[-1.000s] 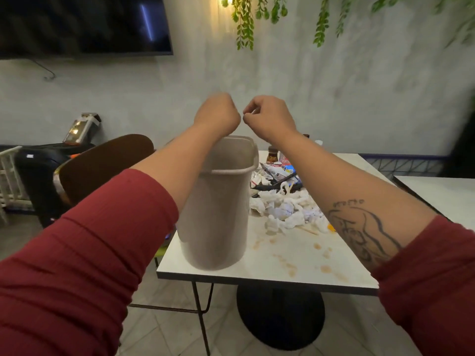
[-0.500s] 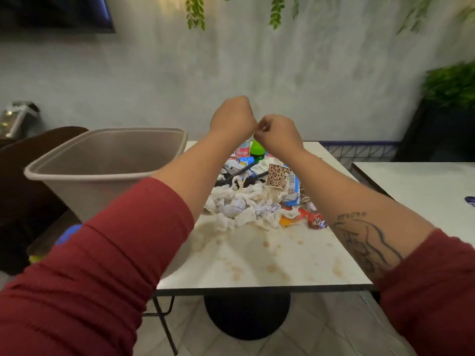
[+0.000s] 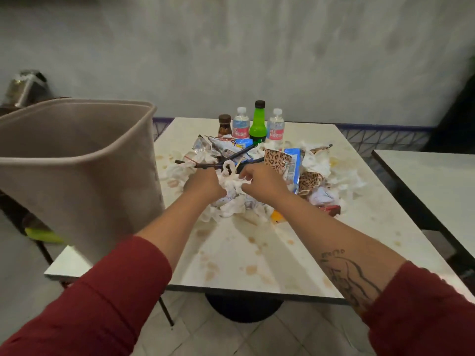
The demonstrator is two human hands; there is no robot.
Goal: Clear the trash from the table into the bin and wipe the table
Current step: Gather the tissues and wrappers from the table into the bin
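Far left, the tan bin [image 3: 77, 163] stood at the left edge of the desk [image 3: 244, 265], its open mouth facing the camera. Moving in, the left hand [image 3: 205, 185] was buried in the heap of crumpled white tissues [image 3: 231, 210] mid-desk, fingers curled tight on a wad. Touching that same wad, the right hand [image 3: 259, 182] had its fingers clamped on the tissue too. Just right lay a leopard-print cup [image 3: 276, 159] and a blue wrapper [image 3: 293, 163]. Four bottles [image 3: 258, 122] stood upright behind the heap, and brown stains [image 3: 250, 269] dotted the near desk.
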